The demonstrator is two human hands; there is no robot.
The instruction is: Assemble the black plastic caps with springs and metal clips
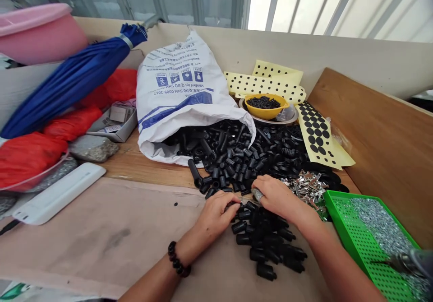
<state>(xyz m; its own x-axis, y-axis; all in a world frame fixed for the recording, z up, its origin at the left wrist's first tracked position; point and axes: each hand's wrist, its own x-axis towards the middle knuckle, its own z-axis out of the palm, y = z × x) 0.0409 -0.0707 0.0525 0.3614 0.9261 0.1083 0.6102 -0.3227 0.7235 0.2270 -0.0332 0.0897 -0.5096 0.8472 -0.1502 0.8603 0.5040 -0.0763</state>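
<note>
My left hand (216, 214), with a dark bead bracelet (177, 259) on its wrist, has thumb and forefinger pinched at a small black plastic part, mostly hidden by the fingertips. To its right my right hand (275, 194) curls over the parts, palm down. A grey, speckled band or wrap (257, 194) shows at its fingers; whatever they grip is hidden. Below the hands lies a cluster of short black plastic cylinders (265, 271), several with a narrow tip. Just beyond the hands, loose black sleeve-like pieces (233, 164) spill from a white woven sack (182, 81).
Metal clips (306, 187) lie right of the hands, beside a green tray (352, 234) of small metal pieces. A power driver (411, 261) reaches over the tray. Behind stand a yellow bowl (264, 112) and dotted yellow sheets (316, 135). A white bar-shaped device (61, 193) lies left.
</note>
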